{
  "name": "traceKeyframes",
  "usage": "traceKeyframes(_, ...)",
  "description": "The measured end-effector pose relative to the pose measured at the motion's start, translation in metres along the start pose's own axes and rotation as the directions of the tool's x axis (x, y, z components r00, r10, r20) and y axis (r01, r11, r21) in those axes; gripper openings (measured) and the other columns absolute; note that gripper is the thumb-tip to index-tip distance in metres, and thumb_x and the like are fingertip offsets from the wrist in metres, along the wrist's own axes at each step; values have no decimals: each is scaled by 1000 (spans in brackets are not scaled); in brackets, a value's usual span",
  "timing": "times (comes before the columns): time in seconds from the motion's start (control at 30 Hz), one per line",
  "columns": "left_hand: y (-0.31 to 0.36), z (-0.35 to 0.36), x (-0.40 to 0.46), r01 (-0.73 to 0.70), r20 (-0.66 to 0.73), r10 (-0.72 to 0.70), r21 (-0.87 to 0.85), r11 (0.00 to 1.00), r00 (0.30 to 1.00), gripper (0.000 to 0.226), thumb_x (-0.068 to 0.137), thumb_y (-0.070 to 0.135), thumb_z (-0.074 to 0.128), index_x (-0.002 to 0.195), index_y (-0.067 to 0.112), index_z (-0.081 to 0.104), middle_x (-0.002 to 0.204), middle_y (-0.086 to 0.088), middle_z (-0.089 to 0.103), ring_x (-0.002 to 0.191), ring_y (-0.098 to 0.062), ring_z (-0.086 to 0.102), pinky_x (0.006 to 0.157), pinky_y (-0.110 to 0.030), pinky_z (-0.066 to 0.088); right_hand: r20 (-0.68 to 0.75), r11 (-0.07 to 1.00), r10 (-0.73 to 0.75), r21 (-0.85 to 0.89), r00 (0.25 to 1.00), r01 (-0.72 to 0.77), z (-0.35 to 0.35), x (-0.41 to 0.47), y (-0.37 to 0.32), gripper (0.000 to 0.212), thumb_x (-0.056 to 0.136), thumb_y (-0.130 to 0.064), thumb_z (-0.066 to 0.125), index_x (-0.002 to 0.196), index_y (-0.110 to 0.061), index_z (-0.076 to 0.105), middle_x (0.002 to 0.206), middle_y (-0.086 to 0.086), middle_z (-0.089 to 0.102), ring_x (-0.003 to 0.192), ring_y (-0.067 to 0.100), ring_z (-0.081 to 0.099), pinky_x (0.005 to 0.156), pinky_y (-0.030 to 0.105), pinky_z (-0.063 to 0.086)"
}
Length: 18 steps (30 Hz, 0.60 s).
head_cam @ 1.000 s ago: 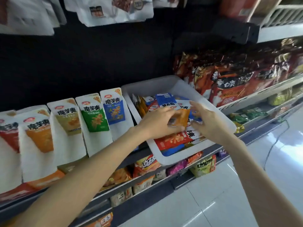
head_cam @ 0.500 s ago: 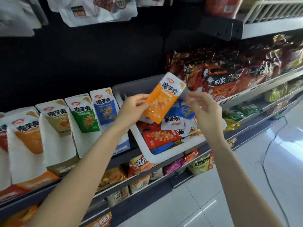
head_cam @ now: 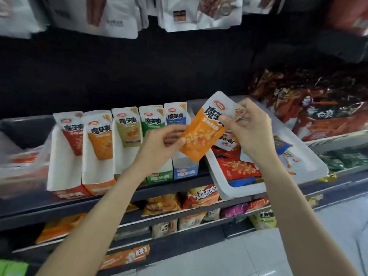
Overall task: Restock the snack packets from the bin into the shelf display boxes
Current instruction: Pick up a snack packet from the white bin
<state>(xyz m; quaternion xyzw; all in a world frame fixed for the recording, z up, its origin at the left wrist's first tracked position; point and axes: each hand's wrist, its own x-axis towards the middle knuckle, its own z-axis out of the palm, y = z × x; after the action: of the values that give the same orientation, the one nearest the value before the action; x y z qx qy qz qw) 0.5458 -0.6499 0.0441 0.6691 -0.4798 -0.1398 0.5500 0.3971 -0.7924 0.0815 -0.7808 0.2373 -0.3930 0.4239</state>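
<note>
An orange and white snack packet (head_cam: 203, 132) is held up in front of the shelf between both hands. My left hand (head_cam: 159, 148) pinches its lower left edge. My right hand (head_cam: 249, 130) pinches its upper right corner. Below and to the right, a white bin (head_cam: 310, 166) lies tilted on the shelf with red, blue and orange packets inside. Left of the bin stands a row of display boxes: red (head_cam: 67, 152), orange (head_cam: 98, 150), tan (head_cam: 127, 136), green (head_cam: 153, 120) and blue (head_cam: 179, 156).
Dark red snack bags (head_cam: 310, 108) fill the shelf to the right of the bin. White pouches (head_cam: 199, 12) hang above. Lower shelves hold chip bags (head_cam: 201, 196) and a price tag (head_cam: 141, 251). A pale tiled floor (head_cam: 258, 255) lies at the bottom right.
The orange packet came up out of the bin and shifted left toward the display boxes. My right hand, apart from it half a second ago, now pinches its top corner. The view swung left.
</note>
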Motion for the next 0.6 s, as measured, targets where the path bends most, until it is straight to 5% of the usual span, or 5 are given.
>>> traceKeyframes(0.1, -15, -33, -20, 26, -128, -13, 107, 994, 992, 31, 85, 7, 68, 100, 34, 62, 90, 22, 64, 82, 12, 61, 72, -5, 46, 94, 996, -64, -55, 994, 69, 36, 1, -14, 16, 88, -16, 67, 84, -15, 51, 84, -14, 66, 65, 1, 68, 52, 14, 51)
traceKeyframes(0.2, -36, -70, -39, 95, -296, 4, 321, 942, 955, 25, 87, 21, 68, 111, 28, 65, 95, 22, 65, 85, 12, 59, 75, -5, 43, 92, 992, -124, 17, 988, 123, 77, 7, -24, 17, 89, -15, 66, 85, -20, 49, 81, -11, 66, 73, 5, 70, 61, 32, 58)
traceKeyframes(0.3, -61, -110, -61, 273, -422, 19, 620, 736, 906, 32, 88, 28, 63, 120, 21, 61, 111, 8, 65, 104, -8, 58, 90, -24, 44, 23, 977, -181, 119, 983, 177, 117, 15, -36, 14, 89, -18, 65, 91, -20, 51, 85, -6, 66, 80, 10, 69, 68, 41, 58)
traceKeyframes(0.47, -88, -149, -80, 422, -489, -124, 565, 709, 863, 35, 87, 23, 64, 121, 18, 61, 114, -5, 66, 99, -23, 62, 86, -38, 51, 135, 967, -209, 178, 969, 184, 196, 26, -56, 9, 89, -11, 64, 96, -14, 58, 84, -7, 65, 77, 5, 66, 70, 30, 58)
traceKeyframes(0.6, -96, -156, -79, 451, -464, -204, 519, 726, 862, 33, 87, 30, 65, 119, 25, 63, 105, 1, 70, 90, -15, 65, 82, -40, 55, 193, 934, -338, -54, 921, 354, 244, 34, -51, 8, 89, -13, 63, 96, -12, 62, 84, -6, 67, 72, 4, 61, 64, 22, 52)
